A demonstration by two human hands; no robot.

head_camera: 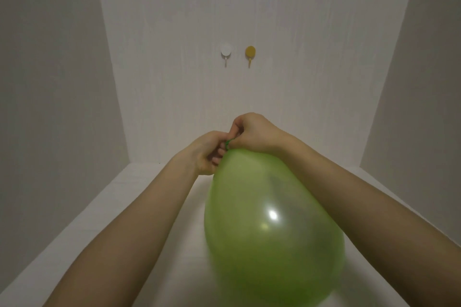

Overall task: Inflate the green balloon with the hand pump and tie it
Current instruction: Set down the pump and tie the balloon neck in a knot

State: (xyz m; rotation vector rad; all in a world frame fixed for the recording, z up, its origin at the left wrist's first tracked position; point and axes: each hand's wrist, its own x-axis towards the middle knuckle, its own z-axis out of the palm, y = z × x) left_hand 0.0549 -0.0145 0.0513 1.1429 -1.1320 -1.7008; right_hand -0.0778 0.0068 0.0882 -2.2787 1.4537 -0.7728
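- I can read no words, numbers or brand marks anywhere here.
- The green balloon (272, 219) shows plain skin, no print.
- The white hook (225, 50) and yellow hook (250, 52) on the wall carry no lettering.

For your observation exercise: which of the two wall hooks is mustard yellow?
The right hook, mustard yellow with a matching peg; the left hook beside it is white.

The green balloon (272, 219) looks like glossy, smooth, half-transparent rubber; the table (154, 244) is matt white.
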